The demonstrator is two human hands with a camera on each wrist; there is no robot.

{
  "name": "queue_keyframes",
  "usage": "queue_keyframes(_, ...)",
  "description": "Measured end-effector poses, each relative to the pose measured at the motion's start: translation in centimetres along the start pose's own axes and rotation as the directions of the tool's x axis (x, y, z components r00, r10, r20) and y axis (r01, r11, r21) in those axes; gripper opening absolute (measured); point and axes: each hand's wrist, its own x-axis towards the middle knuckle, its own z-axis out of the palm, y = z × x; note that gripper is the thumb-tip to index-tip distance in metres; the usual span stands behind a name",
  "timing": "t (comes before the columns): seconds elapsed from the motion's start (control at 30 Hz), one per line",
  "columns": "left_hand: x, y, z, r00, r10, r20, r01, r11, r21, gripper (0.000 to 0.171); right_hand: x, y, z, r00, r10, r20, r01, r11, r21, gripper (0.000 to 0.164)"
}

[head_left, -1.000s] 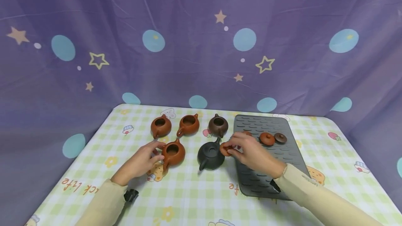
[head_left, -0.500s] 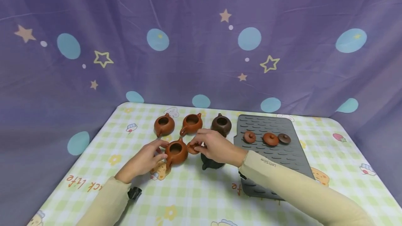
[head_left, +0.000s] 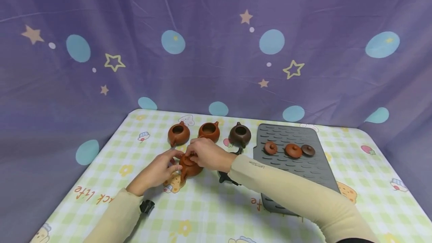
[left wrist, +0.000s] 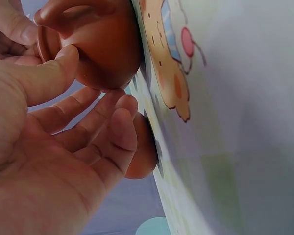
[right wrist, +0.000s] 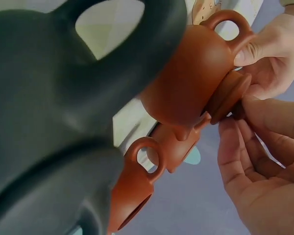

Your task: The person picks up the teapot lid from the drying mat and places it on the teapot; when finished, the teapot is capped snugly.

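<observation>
My left hand (head_left: pixel 158 171) holds a reddish-brown clay teapot (head_left: pixel 194 170) from its left side; in the left wrist view its thumb presses the pot near the handle. From the right, my right hand (head_left: pixel 209 155) pinches the knob of a matching lid (right wrist: pixel 229 97). That lid is at the pot's mouth, and the right wrist view shows it slightly tilted against the rim. Whether it is fully seated I cannot tell. Beneath my right forearm stands a black teapot (head_left: pixel 223 177), partly hidden by the sleeve.
Behind my hands stand two reddish-brown teapots (head_left: pixel 179 138) and a dark brown teapot (head_left: pixel 237 138), all lidless. On the right, a grey ridged mat (head_left: pixel 287 134) bears an orange-brown lid (head_left: pixel 270 148), a wider reddish lid (head_left: pixel 293 151) and a dark brown lid (head_left: pixel 308 150).
My right hand has carried the lid leftward from beside the black teapot, over it, to the mouth of the reddish-brown teapot. My left hand has stayed at that pot.
</observation>
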Motion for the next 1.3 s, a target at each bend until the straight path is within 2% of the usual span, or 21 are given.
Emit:
queue_keyframes(0.47,0.1,0.0,0.2,1.000,-0.002,-0.006,0.002,1.000,-0.002,0.035,0.4,0.3,0.5,1.000,0.018,0.011,-0.019,1.000,0.016,0.015)
queue_keyframes(0.63,0.1,-0.1,0.1,1.000,-0.004,-0.004,0.004,1.000,-0.002,0.036,0.2,0.4,0.2,0.999,0.041,0.036,-0.043,0.997,0.065,0.016)
queue_keyframes(0.77,0.1,-0.1,0.0,1.000,-0.008,0.001,0.008,1.000,0.000,0.037,-0.5,0.6,-0.7,0.998,0.053,0.022,-0.055,0.991,0.118,0.016)
queue_keyframes(0.87,0.0,0.0,-0.4,1.000,-0.008,-0.004,0.008,1.000,0.003,0.040,-1.5,1.1,-1.8,0.999,0.040,-0.014,-0.037,0.988,0.149,0.018)
queue_keyframes(0.97,-0.1,0.4,-1.0,0.999,0.011,-0.035,-0.011,1.000,0.013,0.042,-2.9,1.8,-3.0,0.997,0.046,-0.054,-0.037,0.988,0.149,0.020)
queue_keyframes(1.1,0.3,1.1,-1.9,0.997,0.043,-0.069,-0.042,0.999,0.026,0.041,-5.1,2.7,-4.5,0.991,0.098,-0.093,-0.085,0.988,0.133,0.021)
queue_keyframes(1.3,1.8,2.9,-2.7,0.995,0.090,-0.054,-0.087,0.995,0.042,0.043,-8.5,4.4,-6.3,0.972,0.186,-0.145,-0.161,0.973,0.164,0.018)
